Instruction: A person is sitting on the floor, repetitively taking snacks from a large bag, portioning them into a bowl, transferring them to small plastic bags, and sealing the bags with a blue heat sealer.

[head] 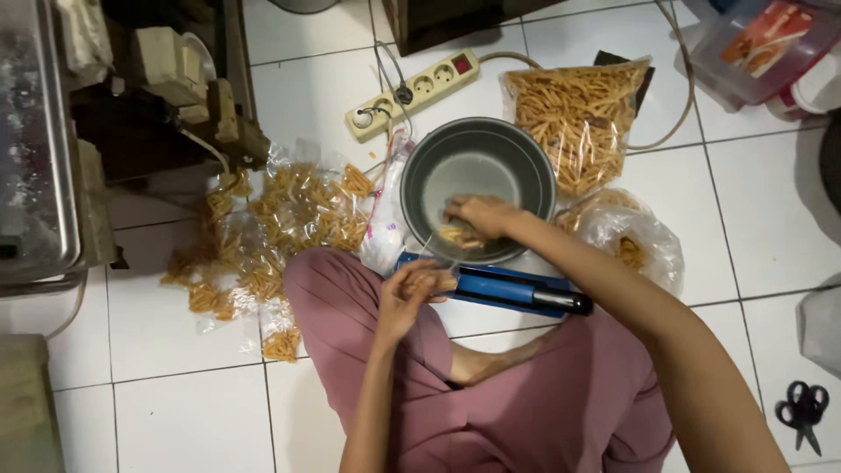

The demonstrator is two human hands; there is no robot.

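Right grip (477,215) amid bowl (526,166), sealer (512,291)

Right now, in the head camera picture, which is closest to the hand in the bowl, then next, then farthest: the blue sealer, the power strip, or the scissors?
From the right hand, reaching into the grey bowl:
1. Blue sealer, just below the bowl, by the person's lap.
2. Power strip, above the bowl on the tiles.
3. Scissors, far off at the lower right.

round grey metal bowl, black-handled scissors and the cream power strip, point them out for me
round grey metal bowl (455,171), head view, on its bare inner wall
black-handled scissors (804,410), head view, on the handle loops
cream power strip (424,86), head view, on its socket face
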